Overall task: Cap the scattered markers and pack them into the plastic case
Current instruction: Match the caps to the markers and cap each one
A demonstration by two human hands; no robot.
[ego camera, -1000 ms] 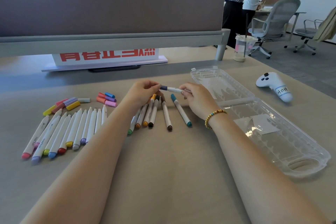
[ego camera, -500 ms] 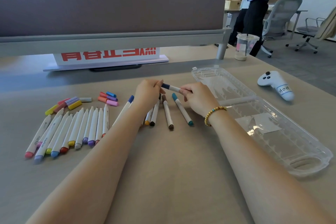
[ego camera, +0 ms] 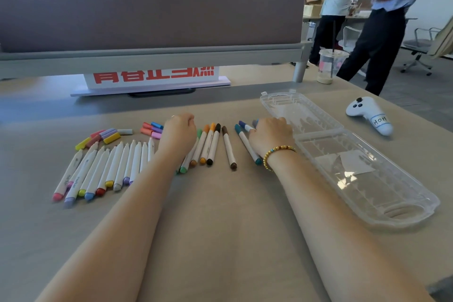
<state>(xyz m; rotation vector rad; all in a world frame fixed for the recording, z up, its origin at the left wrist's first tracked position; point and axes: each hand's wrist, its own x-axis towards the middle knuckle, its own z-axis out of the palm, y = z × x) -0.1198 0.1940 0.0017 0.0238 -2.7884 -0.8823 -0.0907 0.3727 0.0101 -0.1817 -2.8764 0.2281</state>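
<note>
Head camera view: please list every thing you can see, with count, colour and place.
Uncapped white markers: about ten, coloured bases, row at left.
Loose marker caps: several, mixed colours, behind that row.
Capped markers: about seven, centre.
Clear plastic case: one, open, empty, right.
White handheld controller: one, far right.
Plastic drink cup: one, clear, far edge.
Red-lettered sign: one, under divider.
Left hand: closed, over the markers.
Right hand: beaded bracelet, on a blue-capped marker.

- Markers (ego camera: 115, 167): white barrels; ends pink, lilac, yellow, blue, red, grey.
- Loose caps (ego camera: 111, 138): yellow, red, lilac, pink, blue.
- Plastic case (ego camera: 382, 206): clear, colourless.
- Bracelet (ego camera: 274, 153): gold beads, one teal.
- Controller (ego camera: 367, 113): white, black buttons.
- Sign (ego camera: 152, 76): white, red characters.
</note>
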